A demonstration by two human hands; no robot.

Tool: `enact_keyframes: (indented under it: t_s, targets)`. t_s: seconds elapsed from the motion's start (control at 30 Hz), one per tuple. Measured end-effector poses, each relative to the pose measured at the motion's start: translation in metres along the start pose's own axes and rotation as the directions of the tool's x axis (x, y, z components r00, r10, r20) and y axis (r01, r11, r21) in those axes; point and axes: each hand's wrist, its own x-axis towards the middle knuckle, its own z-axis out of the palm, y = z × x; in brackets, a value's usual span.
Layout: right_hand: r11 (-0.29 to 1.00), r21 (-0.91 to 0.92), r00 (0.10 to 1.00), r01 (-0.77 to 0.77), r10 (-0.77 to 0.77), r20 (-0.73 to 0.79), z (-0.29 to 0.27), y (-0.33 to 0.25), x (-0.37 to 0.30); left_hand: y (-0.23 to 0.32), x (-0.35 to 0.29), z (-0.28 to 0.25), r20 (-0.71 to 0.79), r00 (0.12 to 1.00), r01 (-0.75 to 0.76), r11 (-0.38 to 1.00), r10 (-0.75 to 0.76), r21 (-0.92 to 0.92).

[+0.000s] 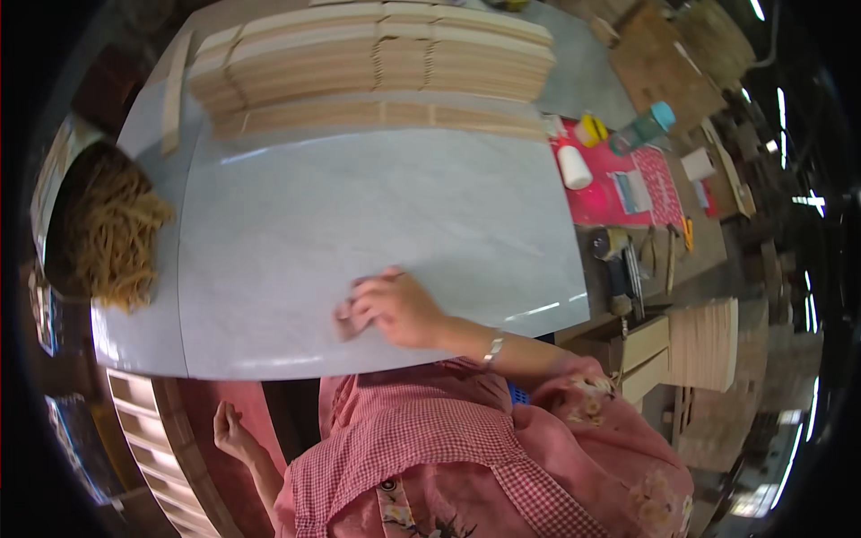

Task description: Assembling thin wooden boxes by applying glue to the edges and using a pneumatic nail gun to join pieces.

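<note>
My right hand (402, 309) is over the near part of the pale grey tabletop (386, 206), its fingers closed and smeared by motion. A small dull-brown thing seems to be in its fingertips, too blurred to name. Below the table's front edge, at the lower left, my left hand (233, 435) hangs with its fingers curled in, and nothing shows in it. Along the far side of the table lies a long stack of pale wooden slats (377, 63), with a lower row of slats (386, 115) in front of it.
To the left is a round container filled with tan strips (121, 224), and a single slat (175, 94) lies behind it. A teal bottle (643, 128), a white roll (574, 168) and several tools (641, 260) stand at the right. Stacked boards (704, 343) sit at the lower right.
</note>
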Motion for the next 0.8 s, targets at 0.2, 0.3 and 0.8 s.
enact_keyframes:
  t_s: [0.2, 0.3, 0.8]
  targets:
    - [0.832, -0.117, 0.520, -0.543, 0.223, -0.825, -0.200, 0.083, -0.122, 0.004, 0.001, 0.024, 0.092, 0.994, 0.078, 0.986, -0.065, -0.149]
    - [0.722, -0.102, 0.359, -0.684, 0.212, -0.909, -0.277, 0.129, -0.179, -0.016, 0.009, 0.032, 0.247, 0.967, 0.090, 0.988, -0.056, -0.129]
    - [0.663, -0.633, 0.863, -0.400, 0.041, -0.503, -0.228, 0.244, -0.012, 0.028, -0.035, 0.013, 0.100, 0.971, 0.205, 0.971, -0.218, 0.126]
